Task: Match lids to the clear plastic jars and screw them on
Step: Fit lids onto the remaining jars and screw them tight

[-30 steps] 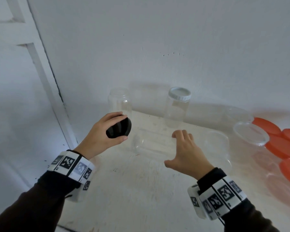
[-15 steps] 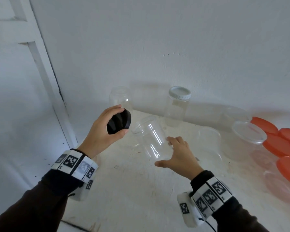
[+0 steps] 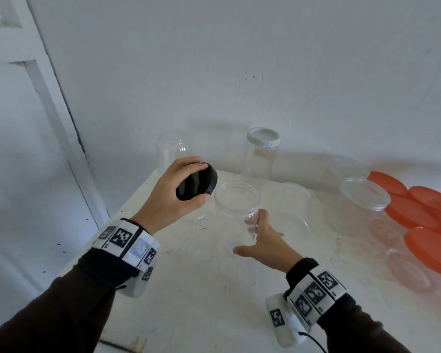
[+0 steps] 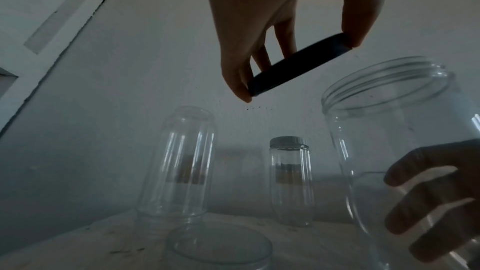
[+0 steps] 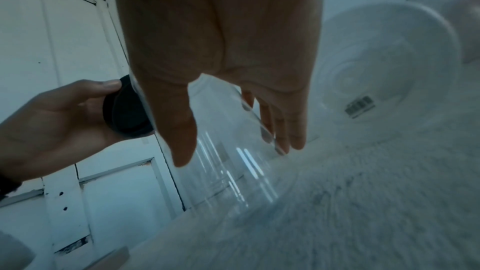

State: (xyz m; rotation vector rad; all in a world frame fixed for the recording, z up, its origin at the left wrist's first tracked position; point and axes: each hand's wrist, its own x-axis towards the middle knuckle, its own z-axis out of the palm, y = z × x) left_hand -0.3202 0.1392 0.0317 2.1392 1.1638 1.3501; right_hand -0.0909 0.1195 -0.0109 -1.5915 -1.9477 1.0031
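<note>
My left hand (image 3: 198, 180) grips a round black lid (image 3: 197, 185) by its edge, tilted, just left of and above the open mouth of a clear plastic jar (image 3: 236, 203). My right hand (image 3: 250, 233) holds that jar low on its body, thumb in front and fingers wrapped behind. The jar is close to upright, and its threaded rim (image 4: 384, 81) is bare. In the left wrist view the lid (image 4: 298, 67) is pinched between thumb and fingers (image 4: 361, 28). The right wrist view shows the jar (image 5: 233, 171) under my palm and the lid (image 5: 124, 110) beside it.
At the back wall an upturned clear jar (image 3: 172, 151) stands beside a jar with a white lid (image 3: 261, 154). Another clear jar (image 3: 294, 210) lies at the right. Further right are clear tubs with a clear lid (image 3: 364, 193) and orange lids (image 3: 418, 212). The table's left edge (image 3: 127, 207) borders a white door.
The jar lay on its side on the table; my right hand took hold of it and tipped it upright. My left hand rose slightly with the black lid.
</note>
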